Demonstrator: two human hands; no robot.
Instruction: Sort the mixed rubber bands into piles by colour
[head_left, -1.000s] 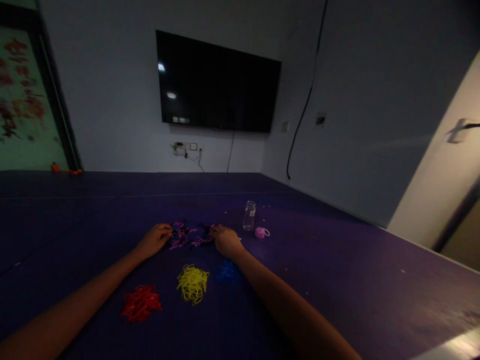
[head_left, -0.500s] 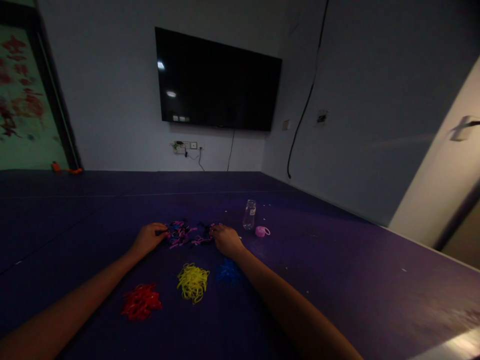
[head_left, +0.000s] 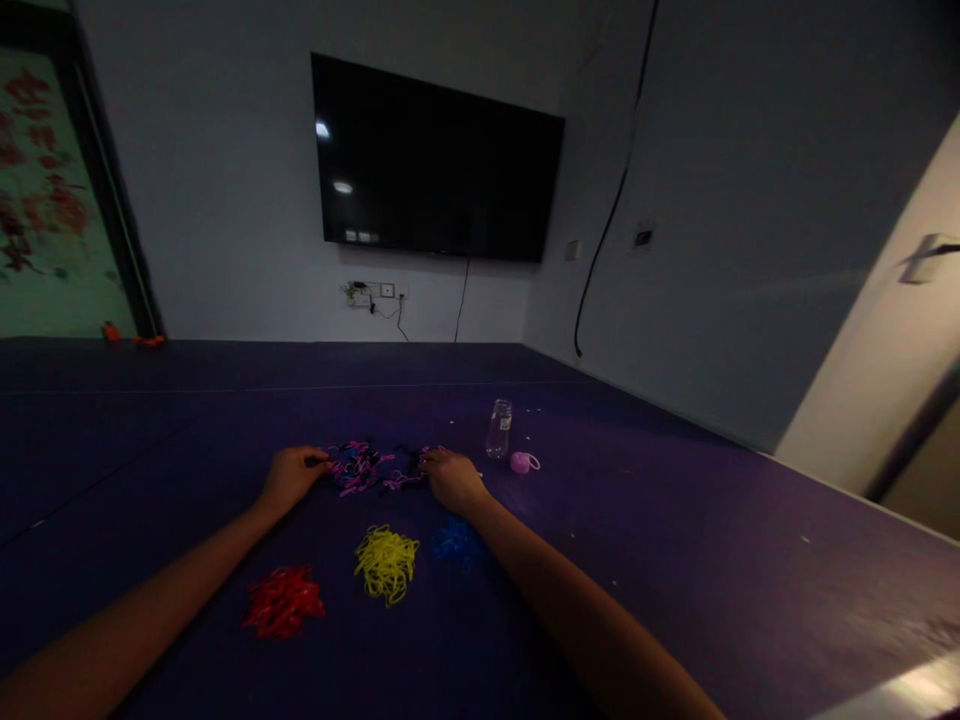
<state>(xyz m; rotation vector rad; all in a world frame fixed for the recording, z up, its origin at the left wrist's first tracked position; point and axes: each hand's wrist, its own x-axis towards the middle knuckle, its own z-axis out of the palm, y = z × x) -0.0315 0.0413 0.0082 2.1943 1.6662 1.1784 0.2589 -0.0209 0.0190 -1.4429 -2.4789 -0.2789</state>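
A mixed heap of pink, black and blue rubber bands (head_left: 357, 468) lies on the dark purple surface between my hands. My left hand (head_left: 291, 478) touches the heap's left edge, thumb and fingertips pinched together; what is between them is too small to make out. Curled over a smaller clump of pink and black rubber bands (head_left: 405, 480), my right hand (head_left: 452, 480) has its fingertips closed on the clump's right side. Nearer to me are sorted piles: red rubber bands (head_left: 283, 602), yellow rubber bands (head_left: 386, 565) and blue rubber bands (head_left: 457, 543), the last beside my right wrist.
Just right of my right hand stands a clear bottle (head_left: 499, 430), with a pink lid with a loop (head_left: 523, 462) next to it. Small white specks dot the purple surface (head_left: 675, 560). A television (head_left: 439, 160) hangs on the far wall.
My left hand has shifted very slightly left at the heap's edge. My right hand stays over the small clump, and the piles look the same.
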